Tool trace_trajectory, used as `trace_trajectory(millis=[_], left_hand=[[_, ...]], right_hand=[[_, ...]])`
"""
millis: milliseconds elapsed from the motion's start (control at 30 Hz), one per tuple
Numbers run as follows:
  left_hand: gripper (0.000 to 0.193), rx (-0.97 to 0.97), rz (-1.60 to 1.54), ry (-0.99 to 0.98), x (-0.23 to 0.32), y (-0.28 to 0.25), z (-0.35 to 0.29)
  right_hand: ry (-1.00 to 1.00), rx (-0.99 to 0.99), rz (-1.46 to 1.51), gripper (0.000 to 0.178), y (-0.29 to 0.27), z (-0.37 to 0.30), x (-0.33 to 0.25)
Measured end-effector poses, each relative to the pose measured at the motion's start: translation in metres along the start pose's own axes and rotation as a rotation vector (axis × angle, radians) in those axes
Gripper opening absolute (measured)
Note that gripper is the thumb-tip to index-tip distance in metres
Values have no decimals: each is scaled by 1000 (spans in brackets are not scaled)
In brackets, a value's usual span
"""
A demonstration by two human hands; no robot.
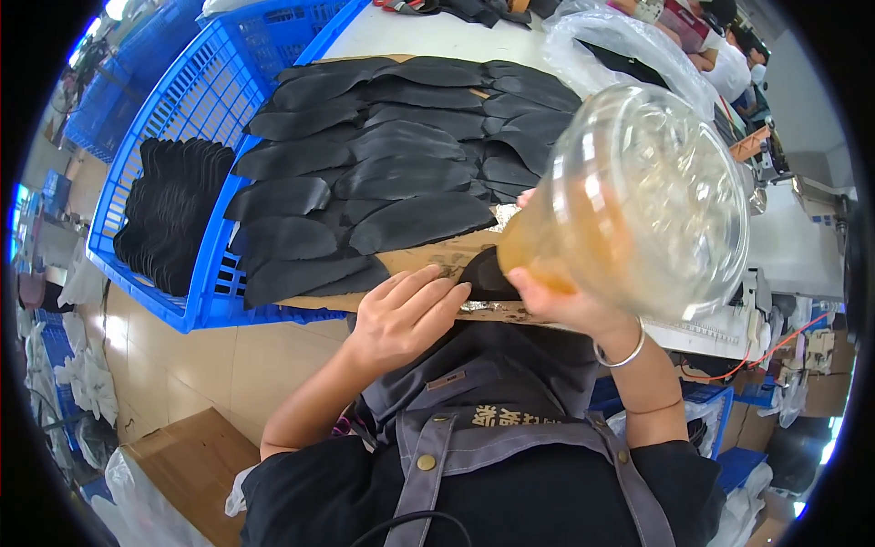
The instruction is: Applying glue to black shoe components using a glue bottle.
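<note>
My right hand (570, 305) is wrapped round a clear plastic cup (629, 201) with an amber liquid in its lower part. The cup is tilted and looms large close to the camera, hiding part of that hand. My left hand (410, 314) lies on the near edge of a brown cardboard sheet (428, 255), fingers stretched out and thumb hidden. Its fingertips reach a dark curved piece (483, 269) at the board's edge. Overlapping rows of black leaf-shaped pieces (401, 141) cover most of the cardboard.
A blue plastic basket (187, 314) stands at the left, with stacked black pieces (173, 214) inside. Behind the cup lies a clear plastic bag (583, 27) on the white table (365, 36). Another person (725, 64) is at the far right. A cardboard box (191, 465) sits on the floor.
</note>
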State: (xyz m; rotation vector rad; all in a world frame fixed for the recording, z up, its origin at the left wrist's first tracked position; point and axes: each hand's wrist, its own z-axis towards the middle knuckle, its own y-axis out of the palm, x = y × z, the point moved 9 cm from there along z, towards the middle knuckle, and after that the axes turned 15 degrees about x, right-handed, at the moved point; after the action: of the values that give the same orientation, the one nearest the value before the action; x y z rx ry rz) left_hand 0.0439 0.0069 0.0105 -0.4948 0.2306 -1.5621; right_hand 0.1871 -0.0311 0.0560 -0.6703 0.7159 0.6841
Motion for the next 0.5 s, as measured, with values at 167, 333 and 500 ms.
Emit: trace_trajectory(millis=[167, 333, 500], left_hand=[[26, 10, -23, -25, 0, -1, 4], [30, -3, -29, -19, -4, -1, 0], [24, 13, -41, -2, -2, -1, 6]], right_hand=[[83, 253, -131, 70, -73, -20, 16], [72, 404, -374, 64, -131, -34, 0], [11, 432, 86, 63, -94, -14, -30]])
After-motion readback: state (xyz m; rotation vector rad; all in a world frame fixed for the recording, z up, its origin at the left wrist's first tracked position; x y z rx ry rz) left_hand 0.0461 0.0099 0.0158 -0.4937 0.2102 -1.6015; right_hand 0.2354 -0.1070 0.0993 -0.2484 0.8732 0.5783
